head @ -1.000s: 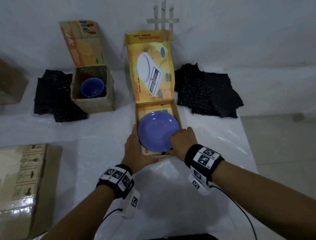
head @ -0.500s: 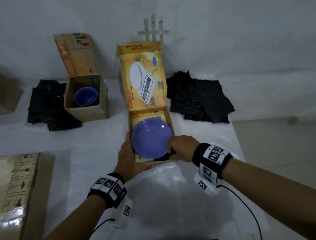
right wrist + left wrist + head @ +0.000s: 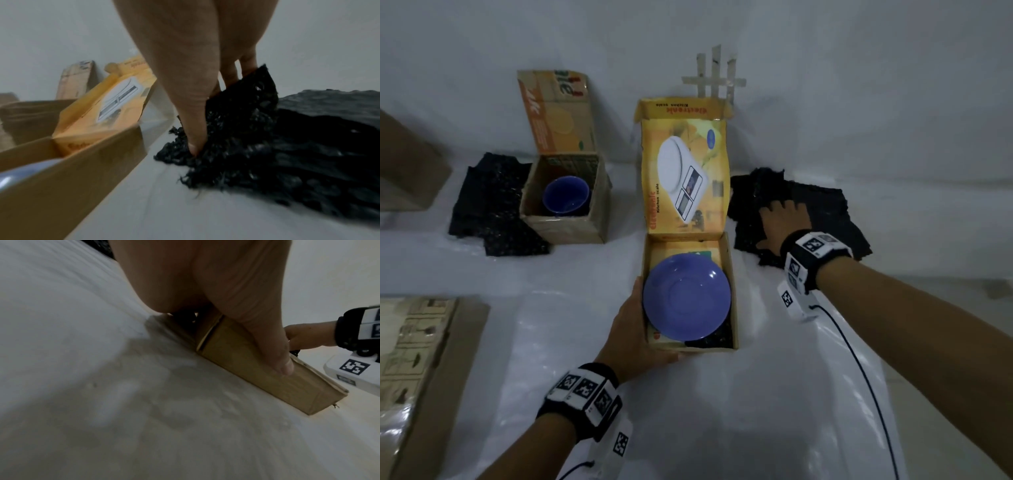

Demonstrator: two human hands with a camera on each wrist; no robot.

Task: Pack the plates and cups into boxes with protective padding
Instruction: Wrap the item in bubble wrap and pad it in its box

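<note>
Fingers and thumb of the left hand (image 3: 635, 334) clasp the yellow box's (image 3: 734, 291) near-left corner, bracing it; inside, the purple plate (image 3: 686, 298) lies on dark padding — stiff, smooth, breakable. Rightward, the right hand (image 3: 784, 224), on the plate's rim a moment ago, now pinches the black padding pile's (image 3: 835, 222) frayed edge — soft, light, best taken there.

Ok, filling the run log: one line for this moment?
left hand steadies yellow box | plate inside | right hand pinches black padding
</note>
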